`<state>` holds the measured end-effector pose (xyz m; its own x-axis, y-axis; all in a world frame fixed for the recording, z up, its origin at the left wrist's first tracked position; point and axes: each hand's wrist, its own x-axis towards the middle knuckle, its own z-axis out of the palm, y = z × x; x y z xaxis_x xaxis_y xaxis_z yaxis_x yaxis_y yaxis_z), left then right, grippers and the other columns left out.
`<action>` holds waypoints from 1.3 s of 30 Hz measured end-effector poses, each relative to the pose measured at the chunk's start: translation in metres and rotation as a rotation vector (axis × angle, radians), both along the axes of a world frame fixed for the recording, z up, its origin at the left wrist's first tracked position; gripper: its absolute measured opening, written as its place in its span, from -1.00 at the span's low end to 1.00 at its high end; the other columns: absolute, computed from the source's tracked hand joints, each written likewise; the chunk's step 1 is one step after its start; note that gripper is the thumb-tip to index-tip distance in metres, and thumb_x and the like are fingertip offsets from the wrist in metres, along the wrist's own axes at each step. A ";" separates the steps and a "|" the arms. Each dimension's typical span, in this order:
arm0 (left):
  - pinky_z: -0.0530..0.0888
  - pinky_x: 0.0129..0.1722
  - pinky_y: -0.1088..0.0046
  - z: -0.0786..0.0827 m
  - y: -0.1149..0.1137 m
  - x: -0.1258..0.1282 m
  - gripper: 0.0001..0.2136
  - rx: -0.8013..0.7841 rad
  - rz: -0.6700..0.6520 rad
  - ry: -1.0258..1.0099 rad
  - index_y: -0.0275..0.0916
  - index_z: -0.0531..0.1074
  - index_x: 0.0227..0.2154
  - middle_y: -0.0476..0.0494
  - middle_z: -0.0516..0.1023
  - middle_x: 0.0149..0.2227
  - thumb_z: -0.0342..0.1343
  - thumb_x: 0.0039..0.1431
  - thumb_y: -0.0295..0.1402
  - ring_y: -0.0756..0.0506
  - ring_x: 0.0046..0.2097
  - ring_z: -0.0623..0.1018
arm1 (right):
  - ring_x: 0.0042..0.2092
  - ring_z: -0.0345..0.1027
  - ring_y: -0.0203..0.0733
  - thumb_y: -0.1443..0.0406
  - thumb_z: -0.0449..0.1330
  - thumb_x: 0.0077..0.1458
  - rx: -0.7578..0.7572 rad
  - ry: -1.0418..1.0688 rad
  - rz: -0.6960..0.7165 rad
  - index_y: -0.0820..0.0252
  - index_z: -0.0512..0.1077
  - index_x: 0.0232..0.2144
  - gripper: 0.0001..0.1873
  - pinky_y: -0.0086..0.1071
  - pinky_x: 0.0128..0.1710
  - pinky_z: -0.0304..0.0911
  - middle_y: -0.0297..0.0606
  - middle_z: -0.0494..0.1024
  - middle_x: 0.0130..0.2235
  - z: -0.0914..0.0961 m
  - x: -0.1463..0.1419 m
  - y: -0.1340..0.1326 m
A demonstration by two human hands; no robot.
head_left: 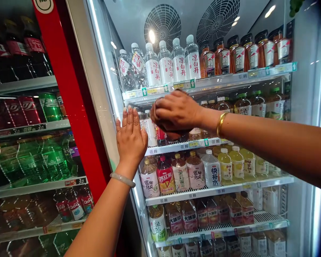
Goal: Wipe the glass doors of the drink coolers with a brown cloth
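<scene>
My left hand [130, 137] is raised with its fingers stretched upward and its palm turned toward the glass front of a lit drinks fridge. It is near the fridge's left frame [101, 53]; a pale bangle circles the wrist. My right hand [176, 112] reaches across from the right at the height of the second shelf, its fingers curled closed. Anything inside that fist is hidden from view. A gold bracelet [221, 123] sits on the right wrist. Behind the hands stand white-capped water bottles [152, 66] and, lower, a red-labelled tea bottle [165, 176].
Amber bottles [235, 55] line the top shelf's right part. Yellow drinks [237, 162] and dark tea bottles [189, 216] fill lower shelves. At left, a red-framed fridge [66, 100] holds red cans [29, 109] and green bottles [53, 157]. Round fan grilles [163, 25] show at the top.
</scene>
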<state>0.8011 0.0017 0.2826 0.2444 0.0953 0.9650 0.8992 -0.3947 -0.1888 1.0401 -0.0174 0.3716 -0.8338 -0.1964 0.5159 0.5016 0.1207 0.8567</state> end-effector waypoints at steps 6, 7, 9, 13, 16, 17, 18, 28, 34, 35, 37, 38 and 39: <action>-0.13 0.51 0.00 0.000 -0.001 0.001 -0.36 0.005 -0.028 -0.012 -0.31 -0.08 0.49 -0.30 -0.06 0.52 -0.13 0.41 -0.31 -0.22 0.54 -0.08 | -0.02 0.29 0.03 0.13 0.07 0.31 -0.088 0.514 0.094 0.20 0.36 0.02 -0.66 -0.08 -0.02 0.12 -0.08 0.46 0.03 0.002 -0.040 0.004; -0.13 0.51 0.01 0.000 -0.001 0.001 -0.37 0.003 -0.030 -0.013 -0.31 -0.07 0.48 -0.30 -0.05 0.52 -0.13 0.42 -0.31 -0.22 0.54 -0.07 | -0.02 0.29 0.02 0.13 0.07 0.32 -0.093 0.459 0.082 0.20 0.36 0.02 -0.66 -0.09 -0.03 0.11 -0.08 0.46 0.04 -0.007 -0.046 0.003; -0.14 0.51 0.01 0.000 -0.002 0.000 -0.38 -0.009 -0.036 -0.014 -0.30 -0.05 0.48 -0.28 -0.04 0.51 -0.13 0.42 -0.31 -0.22 0.54 -0.06 | -0.04 0.28 -0.01 0.11 0.06 0.34 -0.085 0.284 0.055 0.18 0.37 0.00 -0.67 -0.13 -0.06 0.08 -0.09 0.48 0.05 -0.030 -0.046 -0.001; -0.14 0.51 0.03 -0.004 -0.003 -0.001 -0.36 -0.025 -0.048 -0.020 -0.28 -0.08 0.49 -0.26 -0.07 0.52 -0.11 0.42 -0.28 -0.20 0.54 -0.09 | -0.10 0.27 -0.09 0.16 0.03 0.36 -0.040 -0.029 0.069 0.13 0.41 -0.02 -0.73 -0.18 -0.12 0.04 -0.16 0.51 0.05 -0.051 -0.007 -0.006; -0.16 0.51 0.04 -0.007 -0.005 0.001 -0.37 -0.028 -0.028 -0.024 -0.28 -0.09 0.49 -0.25 -0.09 0.52 -0.13 0.43 -0.26 -0.19 0.55 -0.11 | -0.10 0.28 -0.07 0.13 0.07 0.33 -0.046 0.068 0.029 0.11 0.42 -0.02 -0.71 -0.16 -0.11 0.03 -0.16 0.52 0.04 -0.040 0.011 -0.006; -0.17 0.51 0.04 -0.007 -0.005 0.002 -0.37 -0.031 -0.025 -0.028 -0.27 -0.09 0.49 -0.24 -0.09 0.52 -0.14 0.43 -0.26 -0.19 0.55 -0.11 | -0.08 0.28 -0.03 0.11 0.09 0.32 -0.064 0.170 0.019 0.12 0.41 0.00 -0.69 -0.14 -0.09 0.04 -0.13 0.51 0.04 -0.036 0.007 -0.005; -0.18 0.52 0.04 -0.008 -0.006 0.003 -0.37 -0.034 -0.029 -0.036 -0.26 -0.09 0.49 -0.24 -0.09 0.52 -0.14 0.43 -0.25 -0.19 0.55 -0.11 | -0.05 0.28 0.02 0.10 0.10 0.30 -0.092 0.288 0.019 0.13 0.40 0.02 -0.66 -0.12 -0.07 0.05 -0.10 0.50 0.06 -0.033 0.000 -0.005; -0.21 0.50 -0.06 -0.030 -0.011 0.007 -0.38 -0.077 -0.015 -0.054 -0.24 -0.06 0.48 -0.31 -0.11 0.52 -0.12 0.45 -0.21 -0.25 0.54 -0.13 | 0.00 0.26 -0.01 0.09 -0.01 0.39 -0.141 0.245 -0.002 0.09 0.36 0.07 -0.65 -0.12 0.00 0.06 -0.15 0.48 0.13 -0.075 -0.008 -0.010; -0.28 0.45 -0.26 -0.037 -0.017 0.038 -0.46 -0.096 -0.024 -0.042 -0.02 0.08 0.44 -0.23 -0.15 0.53 -0.07 0.45 -0.23 -0.29 0.54 -0.16 | 0.04 0.27 0.05 0.09 0.15 0.29 -0.158 0.472 -0.017 0.12 0.37 0.07 -0.62 -0.11 0.00 0.03 -0.07 0.45 0.17 -0.048 0.018 -0.011; -0.29 0.45 -0.26 -0.037 -0.018 0.045 -0.45 -0.093 -0.035 -0.051 -0.01 0.07 0.45 -0.24 -0.15 0.53 -0.07 0.45 -0.24 -0.29 0.54 -0.15 | 0.07 0.27 0.07 0.10 0.16 0.28 -0.180 0.549 -0.002 0.12 0.37 0.08 -0.60 -0.10 0.02 0.03 -0.06 0.43 0.19 -0.045 0.009 -0.011; -0.29 0.44 -0.29 -0.036 -0.018 0.054 -0.44 -0.086 -0.051 -0.076 -0.02 0.04 0.46 -0.25 -0.15 0.53 -0.08 0.45 -0.26 -0.30 0.54 -0.16 | 0.08 0.26 0.08 0.11 0.16 0.28 -0.209 0.633 0.022 0.12 0.38 0.08 -0.62 -0.09 0.03 0.03 -0.06 0.42 0.21 -0.049 -0.008 -0.012; -0.29 0.44 -0.30 -0.036 -0.018 0.057 -0.43 -0.084 -0.056 -0.087 -0.03 0.02 0.46 -0.25 -0.14 0.53 -0.08 0.45 -0.27 -0.30 0.54 -0.17 | 0.07 0.27 0.07 0.11 0.14 0.29 -0.211 0.612 0.027 0.11 0.39 0.07 -0.63 -0.08 0.03 0.04 -0.07 0.42 0.21 -0.055 -0.013 -0.012; -0.28 0.44 -0.30 -0.037 -0.018 0.059 -0.42 -0.083 -0.061 -0.094 -0.03 0.00 0.47 -0.26 -0.14 0.53 -0.08 0.44 -0.29 -0.30 0.54 -0.17 | 0.05 0.27 0.06 0.10 0.11 0.31 -0.204 0.559 0.027 0.11 0.39 0.07 -0.63 -0.08 0.02 0.04 -0.08 0.43 0.20 -0.064 -0.014 -0.013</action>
<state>0.8600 -0.0160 0.2459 0.1607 0.1632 0.9734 0.8851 -0.4602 -0.0690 1.0263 -0.0301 0.3081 -0.4213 -0.0643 0.9046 0.8643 0.2737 0.4220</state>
